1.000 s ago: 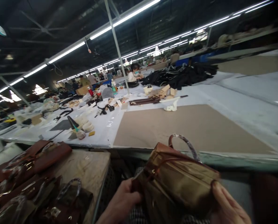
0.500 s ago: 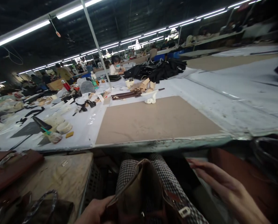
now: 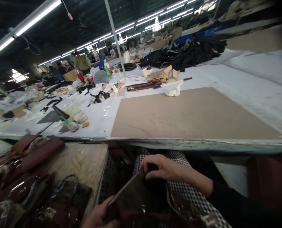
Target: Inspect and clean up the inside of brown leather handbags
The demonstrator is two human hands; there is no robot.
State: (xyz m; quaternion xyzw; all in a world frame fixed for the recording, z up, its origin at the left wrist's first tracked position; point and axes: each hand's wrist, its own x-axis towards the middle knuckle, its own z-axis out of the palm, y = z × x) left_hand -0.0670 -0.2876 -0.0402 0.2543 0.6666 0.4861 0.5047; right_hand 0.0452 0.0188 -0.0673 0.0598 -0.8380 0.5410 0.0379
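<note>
On my lap, over black-and-white checked trousers (image 3: 188, 186), rests a dark brown handbag (image 3: 136, 196) with its mouth gaping upward. My left hand (image 3: 100, 213) grips the bag's left side near the bottom of the view. At the far upper edge of the bag is my right hand (image 3: 161, 167), its fingers bent over the rim and the thumb on the near side. A small metal fitting (image 3: 143, 209) shows on the bag's near edge. The bag's lower part is cut off by the frame.
To the left, brown handbags (image 3: 36, 152) crowd a low worn board (image 3: 84, 161). Ahead, a worktable carries a beige sheet (image 3: 190, 117), brown strips (image 3: 143, 86), a crumpled white piece (image 3: 174, 91) and a pot with a brush (image 3: 72, 126). Across it sits a co-worker (image 3: 131, 53).
My right hand has moved left from beside the lap onto the bag's upper rim and closed there. My left hand keeps its hold. The camera view has shifted.
</note>
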